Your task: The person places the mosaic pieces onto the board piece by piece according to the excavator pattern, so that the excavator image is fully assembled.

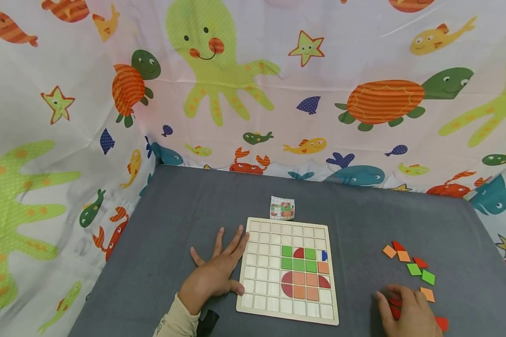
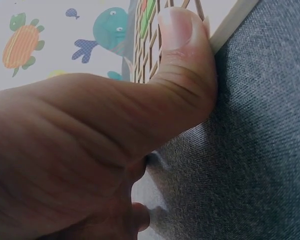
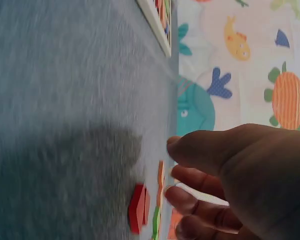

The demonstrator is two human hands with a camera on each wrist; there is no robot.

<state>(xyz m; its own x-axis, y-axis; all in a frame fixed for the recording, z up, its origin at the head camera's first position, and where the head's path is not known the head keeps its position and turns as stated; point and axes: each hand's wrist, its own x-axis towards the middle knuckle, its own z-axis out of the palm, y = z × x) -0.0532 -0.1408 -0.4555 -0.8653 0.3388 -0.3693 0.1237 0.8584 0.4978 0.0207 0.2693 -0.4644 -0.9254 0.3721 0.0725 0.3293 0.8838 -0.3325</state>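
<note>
A light wooden grid board [image 1: 259, 288] lies on the grey cloth. Green, salmon and red pieces, some quarter-round, fill cells in its middle and right, with a blue and white piece [image 1: 323, 255] at the right edge. My left hand [image 1: 215, 276] spreads its fingers along the board's left side; its thumb [image 2: 185, 55] rests on the rim. Over on the right, my right hand [image 1: 413, 313] hovers with bent fingers above red pieces [image 1: 395, 311]. In the right wrist view, a gap separates its fingertips [image 3: 176, 145] from the red piece [image 3: 137, 209], and nothing shows between them.
Behind the board lies a small printed card [image 1: 282, 208] with a coloured grid pattern. Loose orange squares [image 1: 390, 251], green squares [image 1: 428, 277] and red pieces [image 1: 420, 262] lie right of the board. A sea-animal curtain [image 1: 253, 93] borders the table's back and sides.
</note>
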